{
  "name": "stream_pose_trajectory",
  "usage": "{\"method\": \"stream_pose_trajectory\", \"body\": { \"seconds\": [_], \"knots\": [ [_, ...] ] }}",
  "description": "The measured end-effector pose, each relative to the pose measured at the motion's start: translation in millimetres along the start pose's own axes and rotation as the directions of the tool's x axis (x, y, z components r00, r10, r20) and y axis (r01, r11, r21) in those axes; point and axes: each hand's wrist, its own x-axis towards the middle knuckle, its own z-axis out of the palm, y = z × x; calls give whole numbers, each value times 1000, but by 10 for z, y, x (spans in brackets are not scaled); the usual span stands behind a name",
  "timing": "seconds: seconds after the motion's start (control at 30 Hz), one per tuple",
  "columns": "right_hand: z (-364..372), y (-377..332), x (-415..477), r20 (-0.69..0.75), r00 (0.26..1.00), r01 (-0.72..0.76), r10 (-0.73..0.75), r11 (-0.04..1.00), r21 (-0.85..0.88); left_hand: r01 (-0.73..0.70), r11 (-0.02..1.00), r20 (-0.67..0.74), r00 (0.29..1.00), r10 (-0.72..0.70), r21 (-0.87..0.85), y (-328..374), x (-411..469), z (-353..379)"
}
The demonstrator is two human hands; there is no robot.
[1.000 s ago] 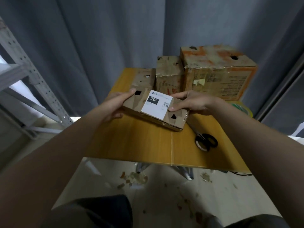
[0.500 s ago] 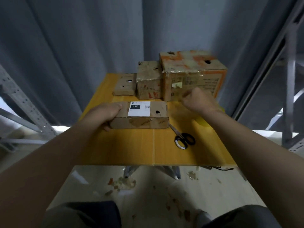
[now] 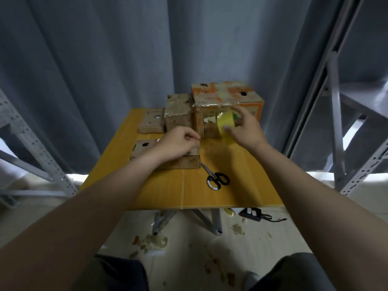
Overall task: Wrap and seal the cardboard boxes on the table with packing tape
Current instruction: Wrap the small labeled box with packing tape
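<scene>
While the near flat box lies mid-table under the left hand, the step looks like drawing tape off the roll: best to pin the box flat, pull the strip taut and land it square along the seam.
- Table, yellow: 1.
- Cardboard boxes: 4. These are 1 large orange box at rear right, 1 medium box touching its left side, 1 small rear box and the near flat box.
- Hands: 2. The right hand grips the tape roll, raised before the large orange box. The left hand's fingers are curled, thumb to forefinger; whether they pinch a tape end, I cannot tell.
- Tape roll: 1.
- Scissors: 1 pair, beside the near flat box.
</scene>
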Motion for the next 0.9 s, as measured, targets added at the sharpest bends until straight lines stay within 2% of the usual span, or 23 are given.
{"method": "stream_pose_trajectory", "body": {
  "seconds": [0.07, 0.17, 0.27, 0.4, 0.53, 0.7, 0.8, 0.9],
  "knots": [
    [-84, -266, -45, 34, 999, 15, -26, 957, 291, -45, 992, 9, 999, 46, -114, 144, -35, 71],
    [-121, -515, -134, 182, 976, 28, -121, 896, 443, -143, 962, -141, 984, 112, -231, 327, -89, 79],
    [-75, -626, -205, 272, 950, 24, -152, 906, 423, -195, 933, -201, 970, 138, -301, 358, -168, 19],
    [-32, -677, -213, 247, 961, 62, -123, 969, 240, -169, 951, -177, 976, 125, -258, 221, -307, -33],
    [58, -713, -189, 422, 902, -11, -93, 971, 237, -179, 955, -126, 980, 153, -237, 113, -419, -109],
    [151, -717, -126, 350, 932, -58, -92, 917, 395, -148, 972, -92, 987, 132, -183, 33, -483, -168],
    [174, -700, -99, 336, 937, -47, -92, 922, 384, -133, 977, -79, 989, 121, -166, 16, -490, -144],
    [157, -685, -103, 288, 950, 25, -118, 951, 308, -149, 965, -56, 988, 141, -215, 28, -489, -119]
  ]
}}
